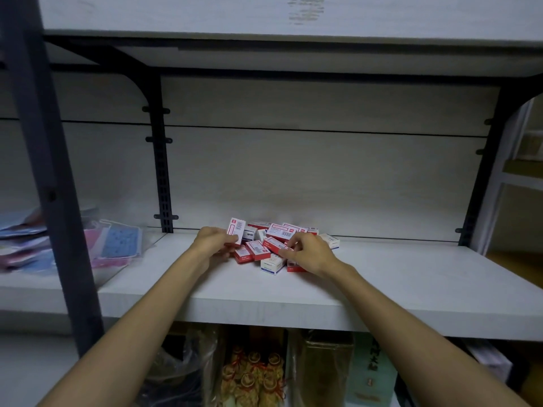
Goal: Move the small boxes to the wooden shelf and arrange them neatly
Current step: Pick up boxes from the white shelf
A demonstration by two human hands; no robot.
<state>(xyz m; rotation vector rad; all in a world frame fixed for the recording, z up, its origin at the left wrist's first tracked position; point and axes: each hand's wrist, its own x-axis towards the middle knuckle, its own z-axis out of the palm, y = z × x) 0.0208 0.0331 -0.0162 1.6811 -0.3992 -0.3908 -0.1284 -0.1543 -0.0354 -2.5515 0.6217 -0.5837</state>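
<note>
A heap of small boxes (276,245), red-and-white and blue-and-white, lies jumbled on the pale wooden shelf (382,277), near its back panel and about midway along the bay. The boxes overlap at all angles, so how many there are cannot be told, and their print is too small to read.

The left hand (213,243) reaches in from the left and grips one red-and-white box (236,232), held upright at the left edge of the heap; its fingers are curled round the box's lower end, which they hide. The right hand (308,254) lies over the right side of the heap, its fingers pinching the end of a tilted red box (274,245); the hand covers the boxes beneath it.

On the neighbouring shelf to the left, behind a dark upright post (53,183), lie clear packets of face masks (117,242), blue and pink, partly blocked by the post and blurred. Below the shelf, bagged goods (252,374) with red ribbon ties and a greenish box (371,374) show dimly, cut off by the frame's lower edge and the forearms
</note>
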